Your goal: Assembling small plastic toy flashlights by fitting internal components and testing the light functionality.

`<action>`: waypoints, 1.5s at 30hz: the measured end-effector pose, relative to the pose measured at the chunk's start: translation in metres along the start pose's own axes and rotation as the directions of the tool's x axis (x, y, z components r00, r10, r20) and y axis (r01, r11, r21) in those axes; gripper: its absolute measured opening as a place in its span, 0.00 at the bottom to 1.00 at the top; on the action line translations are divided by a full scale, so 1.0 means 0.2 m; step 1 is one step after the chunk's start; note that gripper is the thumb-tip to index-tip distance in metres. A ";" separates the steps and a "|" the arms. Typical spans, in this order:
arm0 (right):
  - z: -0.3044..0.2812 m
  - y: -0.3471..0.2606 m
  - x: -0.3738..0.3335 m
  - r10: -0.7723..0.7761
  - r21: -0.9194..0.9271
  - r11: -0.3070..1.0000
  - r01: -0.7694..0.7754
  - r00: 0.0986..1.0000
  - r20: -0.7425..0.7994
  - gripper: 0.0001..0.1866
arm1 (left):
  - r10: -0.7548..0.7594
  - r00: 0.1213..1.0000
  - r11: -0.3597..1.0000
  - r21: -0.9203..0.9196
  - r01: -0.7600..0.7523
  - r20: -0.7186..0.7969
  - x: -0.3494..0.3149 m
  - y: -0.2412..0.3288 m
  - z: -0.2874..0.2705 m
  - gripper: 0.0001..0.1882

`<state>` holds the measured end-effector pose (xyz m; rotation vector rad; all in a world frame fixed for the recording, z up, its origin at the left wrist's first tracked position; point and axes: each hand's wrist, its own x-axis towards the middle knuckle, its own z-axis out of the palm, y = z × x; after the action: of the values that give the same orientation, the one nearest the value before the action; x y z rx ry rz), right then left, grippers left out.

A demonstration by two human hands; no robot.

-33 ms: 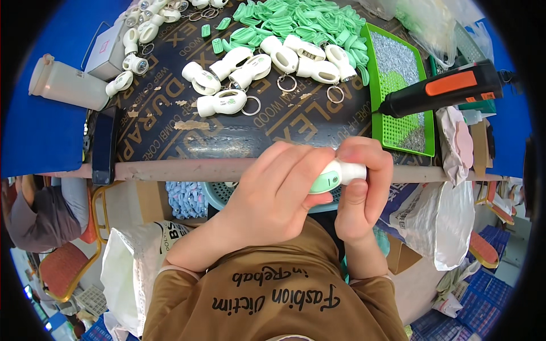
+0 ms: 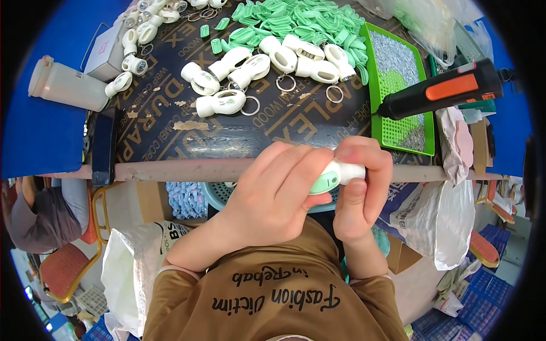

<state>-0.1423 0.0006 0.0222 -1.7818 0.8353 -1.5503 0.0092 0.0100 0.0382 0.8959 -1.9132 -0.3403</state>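
Note:
Between my two hands, just before the table's front edge, is a small white keychain flashlight (image 2: 345, 170) with a pale green inlay (image 2: 326, 181). My left hand (image 2: 278, 193) wraps round its green-inlaid body, hiding part of it. The fingers and thumb of my right hand (image 2: 364, 187) close on its white round end. On the table beyond lie several white keychain flashlights (image 2: 223, 103), some with metal rings (image 2: 250, 105). A heap of loose green plastic pieces (image 2: 284, 23) is spread behind them.
A black and orange electric screwdriver (image 2: 443, 88) rests across a green tray (image 2: 430, 128) of small metal parts at right. At left are a dark phone (image 2: 104, 146), a white plastic jar (image 2: 65, 85) and a white box (image 2: 108, 54). A blue basket (image 2: 213, 196) sits below the table edge.

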 end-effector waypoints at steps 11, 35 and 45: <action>-0.09 -0.01 0.13 0.073 -0.108 0.993 -0.044 0.957 0.282 0.21 | -0.615 0.637 0.062 -0.777 0.626 0.465 -0.03 -0.01 -0.02 0.16; -0.08 0.04 0.12 0.138 0.345 0.894 -0.288 0.907 0.398 0.16 | -0.104 0.599 -0.584 -0.536 0.609 0.794 -0.05 -0.06 0.01 0.24; -0.08 0.04 0.07 0.149 0.308 0.909 -0.282 0.908 0.390 0.27 | -0.323 0.633 -0.166 -0.701 0.694 0.703 -0.07 -0.01 -0.03 0.19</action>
<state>-0.1577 -0.0156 0.0258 -1.5711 0.5117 -1.0988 0.0198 0.0192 0.0314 0.5554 -0.8303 -2.1596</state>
